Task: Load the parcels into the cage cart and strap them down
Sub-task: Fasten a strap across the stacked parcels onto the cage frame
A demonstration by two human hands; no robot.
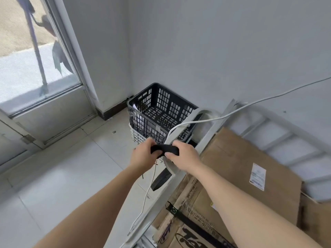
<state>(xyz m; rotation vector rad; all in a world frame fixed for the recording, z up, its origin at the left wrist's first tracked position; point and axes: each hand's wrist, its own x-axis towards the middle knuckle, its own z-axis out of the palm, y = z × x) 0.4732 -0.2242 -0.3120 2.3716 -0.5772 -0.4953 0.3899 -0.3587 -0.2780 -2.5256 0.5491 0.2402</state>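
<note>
Head view: the left hand (143, 155) and right hand (185, 156) each grip an end of the black strap (164, 149), stretched between them over the cart rail (209, 130). The cardboard parcels (241, 167) lie at four o'clock from the hands, inside the cart.

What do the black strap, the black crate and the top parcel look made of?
The strap looks like matte black woven webbing, ribbed across its width; nylon or polyester, I cannot tell. The black crate looks like moulded plastic: rigid lattice walls, slight sheen. The top parcel is matte brown cardboard with a white paper label.
</note>
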